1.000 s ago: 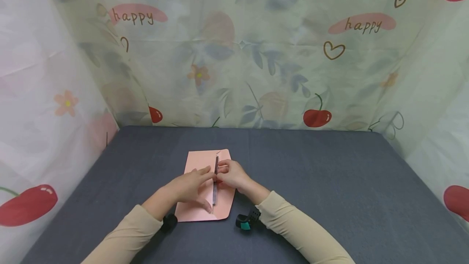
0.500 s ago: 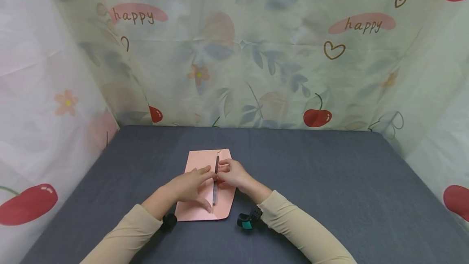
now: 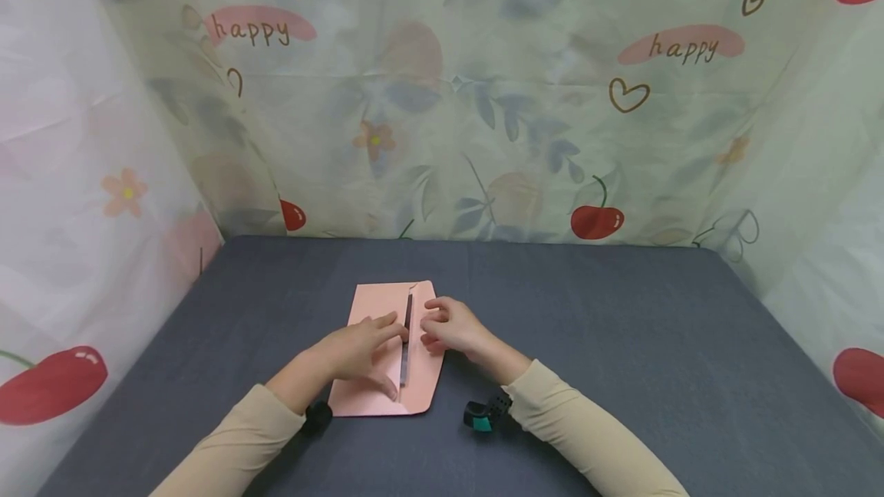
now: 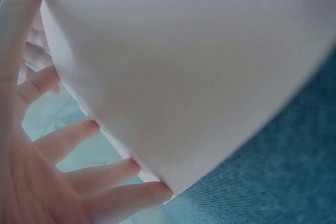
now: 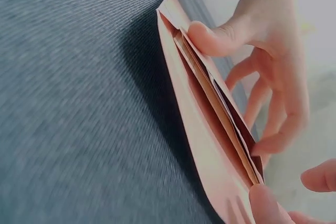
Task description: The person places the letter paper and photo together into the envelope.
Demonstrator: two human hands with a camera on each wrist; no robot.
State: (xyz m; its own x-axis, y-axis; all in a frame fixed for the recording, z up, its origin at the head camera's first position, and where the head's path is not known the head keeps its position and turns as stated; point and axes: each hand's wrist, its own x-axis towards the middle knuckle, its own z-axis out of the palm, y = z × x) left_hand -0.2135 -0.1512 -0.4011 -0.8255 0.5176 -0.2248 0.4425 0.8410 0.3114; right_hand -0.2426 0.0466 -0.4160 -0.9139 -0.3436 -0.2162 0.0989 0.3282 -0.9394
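A pink paper envelope (image 3: 373,297) lies on the table with its opening and flap (image 3: 423,374) to the right. A dark strip shows along the opening, and the right wrist view shows tan paper edges (image 5: 212,95) inside. My left hand (image 3: 355,347) rests on the envelope's body with spread fingers, the thumb and index fingertip at the opening's edge. Fairly straight fingers (image 4: 105,177) line the pink edge in the left wrist view. Over the flap is my right hand (image 3: 456,328), fingers loosely bent, nothing visible between them. Its fingertips appear close to the paper in the right wrist view.
Dark grey cloth covers the table (image 3: 621,328). A black wrist device with a teal part (image 3: 481,416) is by my right cuff, and another black one (image 3: 318,419) is by my left. Printed curtains (image 3: 518,136) enclose the back and sides.
My right hand has drawn away from the opening's edge, a little to the right over the flap. The left hand and the envelope have stayed put.
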